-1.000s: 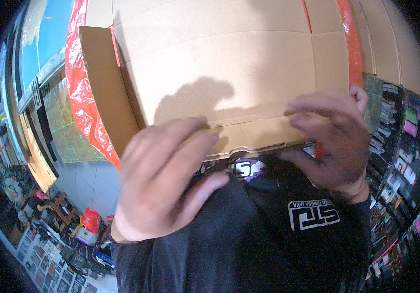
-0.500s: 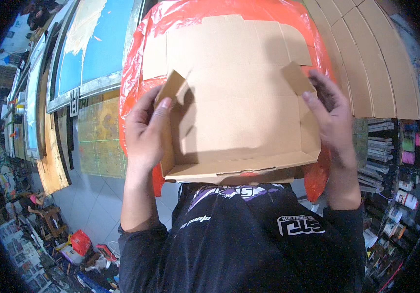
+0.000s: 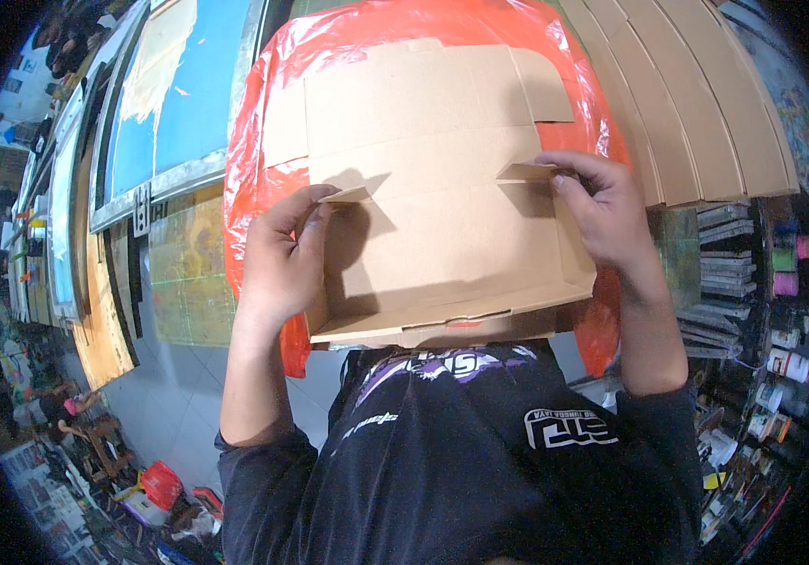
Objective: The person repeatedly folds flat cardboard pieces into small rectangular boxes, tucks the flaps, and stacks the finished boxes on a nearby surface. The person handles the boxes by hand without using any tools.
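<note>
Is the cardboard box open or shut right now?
Open. The cardboard box shows its inside, its far panel spread out over red plastic.

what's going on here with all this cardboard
A person is handling a partly folded cardboard box with both hands. The left hand holds the left flap, and the right hand holds the right flap. The box's near wall stands up, while its far panel lies open over red plastic.

"What colour's the box [image 3: 423, 226]?"
"Plain tan, over red plastic [image 3: 602, 122]."
"Left of it?"
"Blue panel [image 3: 202, 94], streaked cream."
"And on its near side?"
"Black shirt [image 3: 480, 452], printed white and purple."
</note>
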Motion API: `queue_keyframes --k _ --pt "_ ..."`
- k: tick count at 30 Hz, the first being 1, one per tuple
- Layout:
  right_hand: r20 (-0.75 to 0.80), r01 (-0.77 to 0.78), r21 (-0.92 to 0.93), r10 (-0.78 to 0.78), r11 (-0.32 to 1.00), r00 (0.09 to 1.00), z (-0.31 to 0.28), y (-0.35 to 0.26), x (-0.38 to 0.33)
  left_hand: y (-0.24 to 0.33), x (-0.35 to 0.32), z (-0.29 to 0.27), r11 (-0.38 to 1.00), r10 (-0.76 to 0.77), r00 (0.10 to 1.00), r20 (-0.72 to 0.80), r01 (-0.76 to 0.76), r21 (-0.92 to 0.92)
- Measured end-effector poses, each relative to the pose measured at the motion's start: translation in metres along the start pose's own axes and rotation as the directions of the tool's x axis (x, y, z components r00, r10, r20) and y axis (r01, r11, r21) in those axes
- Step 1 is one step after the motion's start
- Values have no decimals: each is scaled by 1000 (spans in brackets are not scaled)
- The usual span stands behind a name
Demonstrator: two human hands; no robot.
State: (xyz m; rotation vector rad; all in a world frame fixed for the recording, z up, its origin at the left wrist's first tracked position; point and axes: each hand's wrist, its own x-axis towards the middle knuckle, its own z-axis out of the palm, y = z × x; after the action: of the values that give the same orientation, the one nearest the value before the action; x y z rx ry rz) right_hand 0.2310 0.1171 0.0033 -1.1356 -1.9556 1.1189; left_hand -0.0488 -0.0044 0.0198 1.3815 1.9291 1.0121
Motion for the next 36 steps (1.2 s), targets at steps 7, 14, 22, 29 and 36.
queue_keyframes --k 7,14,22,29,36 --pt "27 -8 -118 11 993 1000 2 -10 5 -13 2 0 988 -52 998 46 58 -140" --pt "36 33 -240 -25 970 999 1 -17 5 -18 5 -1 986 -2 997 74 15 -167" --pt "95 31 -239 -9 971 995 -2 -19 9 -13 3 2 983 -89 996 9 89 -162" --pt "105 -63 -164 81 984 991 -5 -15 6 -15 4 -1 987 -42 999 24 46 -156" --pt "-203 32 129 -5 991 979 -29 6 39 -15 37 -29 995 29 944 -329 -58 -78"
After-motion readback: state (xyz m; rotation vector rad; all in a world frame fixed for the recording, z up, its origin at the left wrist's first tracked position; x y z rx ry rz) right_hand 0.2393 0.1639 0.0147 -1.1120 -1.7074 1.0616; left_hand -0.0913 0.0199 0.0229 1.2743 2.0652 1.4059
